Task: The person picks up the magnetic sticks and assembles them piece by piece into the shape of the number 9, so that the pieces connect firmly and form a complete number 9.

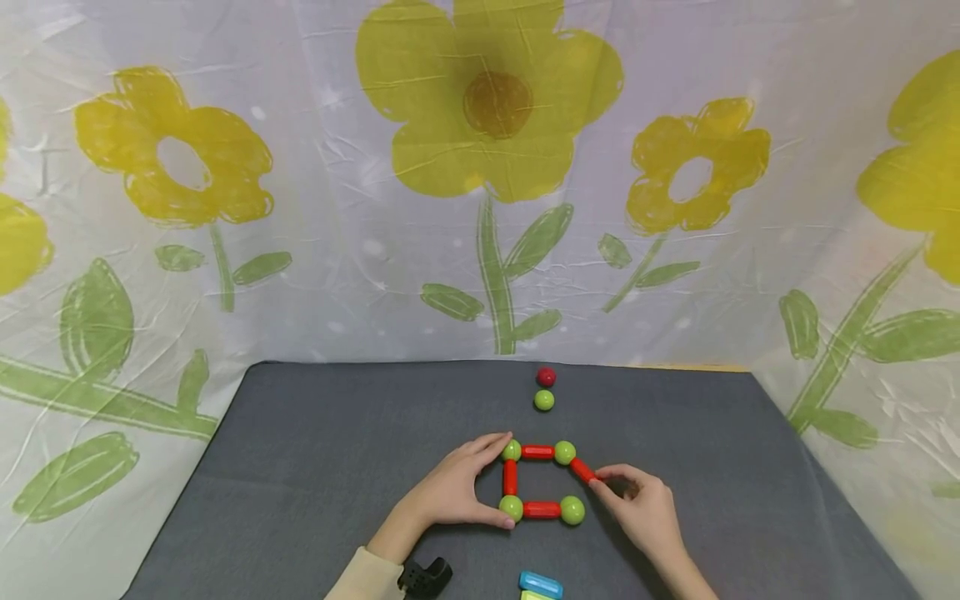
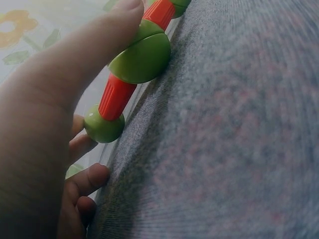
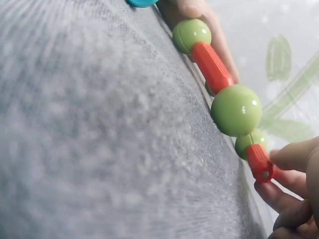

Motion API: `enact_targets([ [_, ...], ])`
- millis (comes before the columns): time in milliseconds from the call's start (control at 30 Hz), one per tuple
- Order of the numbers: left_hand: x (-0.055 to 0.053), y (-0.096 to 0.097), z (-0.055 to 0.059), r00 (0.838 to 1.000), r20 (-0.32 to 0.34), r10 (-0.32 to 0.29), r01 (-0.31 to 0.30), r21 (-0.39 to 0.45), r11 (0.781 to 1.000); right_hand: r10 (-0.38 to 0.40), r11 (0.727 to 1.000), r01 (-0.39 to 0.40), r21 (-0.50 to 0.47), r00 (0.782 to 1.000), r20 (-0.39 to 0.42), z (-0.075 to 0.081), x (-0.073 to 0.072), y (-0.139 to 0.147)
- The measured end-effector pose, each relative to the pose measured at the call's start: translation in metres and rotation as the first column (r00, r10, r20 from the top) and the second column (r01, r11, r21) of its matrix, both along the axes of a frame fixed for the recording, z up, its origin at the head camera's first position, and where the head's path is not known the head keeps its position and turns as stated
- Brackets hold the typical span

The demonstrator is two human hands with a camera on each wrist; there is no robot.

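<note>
A frame of red rods and green balls lies on the dark cloth. My left hand (image 1: pixel 456 482) spans its left side, thumb at the near-left ball (image 1: pixel 511 507) and fingertips at the far-left ball (image 1: pixel 512 450). A red rod (image 1: pixel 510 477) joins those two. Further rods run right from each, to the far-right ball (image 1: pixel 565 452) and the near-right ball (image 1: pixel 572 510). With thumb and fingers, my right hand (image 1: pixel 639 505) pinches a slanting red rod (image 3: pixel 260 162) whose other end meets the far-right ball. Its free end, with a small shiny spot, points away from the near-right ball.
Beyond the frame, a red ball (image 1: pixel 546 377) and a loose green ball (image 1: pixel 544 400) sit near the table's back edge. A blue piece (image 1: pixel 541 585) and a yellow-green piece (image 1: pixel 535 596) lie at the front. Flower-printed sheeting (image 1: pixel 337 275) surrounds the table.
</note>
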State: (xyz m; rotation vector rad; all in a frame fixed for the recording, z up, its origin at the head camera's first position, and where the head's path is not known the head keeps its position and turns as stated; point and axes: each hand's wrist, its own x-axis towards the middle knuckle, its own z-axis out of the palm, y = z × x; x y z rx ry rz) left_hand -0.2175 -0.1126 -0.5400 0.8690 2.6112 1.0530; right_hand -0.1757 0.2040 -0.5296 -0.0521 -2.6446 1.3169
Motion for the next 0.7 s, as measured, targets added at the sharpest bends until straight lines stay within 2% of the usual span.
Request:
enact_targets([
  [133,0.000,0.002,0.003,1.000,-0.008,0.009,-0.009,0.028,1.000,0.035,0.999,-0.035,-0.004,0.999,0.005,-0.001,-0.006,0.004],
  [233,0.003,0.006,0.010,0.999,-0.023,0.047,-0.046,0.062,0.997,0.080,0.997,-0.080,-0.014,0.997,-0.005,-0.002,-0.013,0.008],
  [333,0.009,0.015,0.020,0.992,-0.072,0.107,-0.100,0.095,0.990,0.140,0.990,-0.141,-0.033,0.990,-0.018,-0.003,-0.022,0.014],
  [433,0.018,0.028,0.027,0.974,-0.149,0.173,-0.152,0.141,0.978,0.202,0.977,-0.204,-0.065,0.979,-0.031,-0.007,-0.032,0.018],
  [567,0.031,0.049,0.028,0.949,-0.240,0.206,-0.154,0.217,0.964,0.294,0.950,-0.296,-0.103,0.955,-0.039,-0.011,-0.045,0.020],
  [700,0.039,0.064,0.022,0.939,-0.287,0.187,-0.119,0.239,0.964,0.404,0.905,-0.410,-0.114,0.912,-0.068,-0.013,-0.056,0.020],
])
